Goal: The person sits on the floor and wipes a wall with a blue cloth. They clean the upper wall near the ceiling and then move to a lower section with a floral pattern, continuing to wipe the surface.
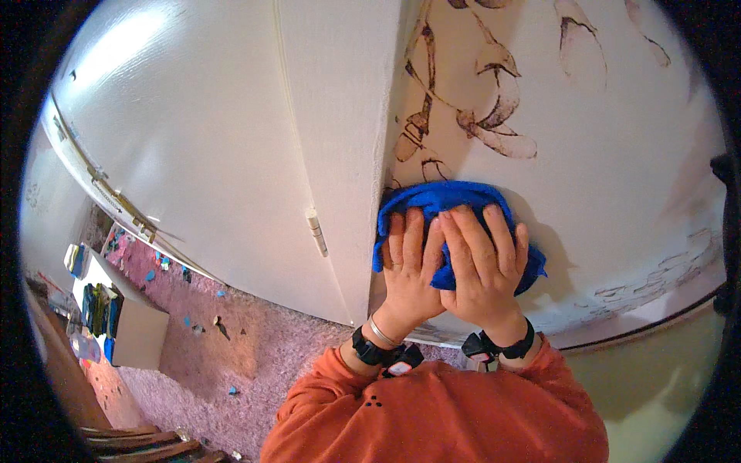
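Note:
A blue cloth (pixel 457 193) is bunched against the white wall (pixel 602 162), right beside the door frame (pixel 347 116). My left hand (pixel 412 260) presses the cloth's left part flat to the wall with fingers pointing up. Over its right part lies my right hand (pixel 485 260), fingers spread, partly overlapping the left hand. The palms hide much of the cloth. Just above it, a brown floral vine design (pixel 469 116) marks the wall.
A white door (pixel 191 144) with a hinge (pixel 316 231) stands left. Scraps are scattered on pinkish carpet (pixel 278 370). A white box shelf (pixel 139 335) holding books sits lower left, above wooden slats (pixel 139 443). A ledge (pixel 637 376) lies lower right.

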Demonstrator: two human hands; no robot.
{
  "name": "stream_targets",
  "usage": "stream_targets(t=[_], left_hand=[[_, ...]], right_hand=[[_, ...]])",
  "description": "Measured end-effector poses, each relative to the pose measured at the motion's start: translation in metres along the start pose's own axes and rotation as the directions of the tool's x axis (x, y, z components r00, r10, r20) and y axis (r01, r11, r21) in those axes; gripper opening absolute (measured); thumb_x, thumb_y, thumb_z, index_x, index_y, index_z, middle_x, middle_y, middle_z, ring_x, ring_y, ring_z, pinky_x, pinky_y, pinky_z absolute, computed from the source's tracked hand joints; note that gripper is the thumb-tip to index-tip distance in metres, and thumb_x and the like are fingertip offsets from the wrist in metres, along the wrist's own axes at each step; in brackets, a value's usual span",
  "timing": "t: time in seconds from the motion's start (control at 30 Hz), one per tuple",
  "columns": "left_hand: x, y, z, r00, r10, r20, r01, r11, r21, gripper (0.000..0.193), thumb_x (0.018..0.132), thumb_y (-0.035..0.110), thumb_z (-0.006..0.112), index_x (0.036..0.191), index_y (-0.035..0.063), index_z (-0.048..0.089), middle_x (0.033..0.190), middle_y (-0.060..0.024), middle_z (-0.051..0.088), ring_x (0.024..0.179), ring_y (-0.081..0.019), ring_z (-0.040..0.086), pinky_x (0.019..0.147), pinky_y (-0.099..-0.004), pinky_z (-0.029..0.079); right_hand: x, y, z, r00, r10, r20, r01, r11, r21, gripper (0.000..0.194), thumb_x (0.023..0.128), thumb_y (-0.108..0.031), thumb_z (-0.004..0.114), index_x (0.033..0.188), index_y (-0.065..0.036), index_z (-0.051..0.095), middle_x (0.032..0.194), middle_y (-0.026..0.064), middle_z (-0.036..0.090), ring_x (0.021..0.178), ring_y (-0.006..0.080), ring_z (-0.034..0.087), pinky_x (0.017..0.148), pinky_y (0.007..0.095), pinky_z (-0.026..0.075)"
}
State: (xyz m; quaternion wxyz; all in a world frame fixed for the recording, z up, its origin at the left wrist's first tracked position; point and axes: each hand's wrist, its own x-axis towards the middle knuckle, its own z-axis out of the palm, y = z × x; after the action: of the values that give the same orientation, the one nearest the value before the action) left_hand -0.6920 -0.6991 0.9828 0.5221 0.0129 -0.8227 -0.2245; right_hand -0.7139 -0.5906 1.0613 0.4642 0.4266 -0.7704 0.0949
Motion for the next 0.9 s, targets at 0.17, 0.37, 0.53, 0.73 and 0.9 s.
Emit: stream_targets(t=[0.17,0.37,0.53,0.73,0.9], left_hand=[[-0.008,-0.007,0.003,0.996,-0.013,0.089,-0.001,0.988,0.152,0.074,0.091,0.039,0.055,0.152,0.0016,0.033,0.158,-0.0290,0.023,0.144,-0.0518,0.022,0.117,-0.0584,0.018],[-0.006,0.010,0.009,0.987,-0.130,0.096,0.127,0.991,0.028,0.102,0.088,0.058,0.060,0.158,0.0023,0.011,0.162,-0.0284,0.002,0.150,-0.0476,-0.001,0.118,-0.0601,0.002],[0.007,0.048,0.022,0.992,-0.095,0.086,0.088,0.993,0.083,0.104,0.088,0.056,0.060,0.158,-0.0002,0.007,0.162,-0.0297,0.001,0.150,-0.0482,-0.004,0.117,-0.0623,-0.003],[0.028,0.111,0.038,0.993,0.080,0.082,-0.080,0.997,-0.003,0.102,0.088,0.056,0.057,0.158,0.0012,0.008,0.160,-0.0344,-0.001,0.148,-0.0533,-0.005,0.113,-0.0664,-0.007],[0.035,0.163,0.062,0.985,0.158,0.066,-0.158,0.987,-0.017,0.098,0.089,0.055,0.056,0.157,0.0008,0.012,0.160,-0.0349,0.005,0.147,-0.0565,-0.002,0.112,-0.0681,-0.006]], right_hand=[[0.004,0.003,0.000,0.996,-0.083,-0.038,0.085,0.995,0.044,0.048,0.094,-0.031,0.049,0.136,-0.012,0.059,0.149,0.0008,0.052,0.142,0.0226,0.040,0.118,0.0475,0.017],[0.006,0.021,-0.014,0.984,-0.177,-0.020,0.176,0.984,-0.012,0.044,0.094,-0.029,0.048,0.132,-0.013,0.065,0.142,0.0006,0.058,0.136,0.0164,0.048,0.121,0.0417,0.016],[0.000,0.053,-0.035,0.985,-0.148,-0.086,0.151,0.988,0.040,0.044,0.095,-0.029,0.048,0.133,-0.013,0.064,0.141,0.0002,0.058,0.136,0.0166,0.048,0.122,0.0426,0.014],[-0.024,0.114,-0.073,0.987,-0.118,-0.110,0.109,0.991,-0.079,0.043,0.095,-0.036,0.050,0.130,-0.016,0.067,0.137,-0.0010,0.062,0.133,0.0176,0.051,0.121,0.0435,0.015],[-0.051,0.158,-0.097,0.983,-0.068,-0.168,0.049,0.992,-0.117,0.044,0.095,-0.039,0.050,0.127,-0.016,0.069,0.135,0.0000,0.063,0.132,0.0192,0.052,0.122,0.0456,0.015]])
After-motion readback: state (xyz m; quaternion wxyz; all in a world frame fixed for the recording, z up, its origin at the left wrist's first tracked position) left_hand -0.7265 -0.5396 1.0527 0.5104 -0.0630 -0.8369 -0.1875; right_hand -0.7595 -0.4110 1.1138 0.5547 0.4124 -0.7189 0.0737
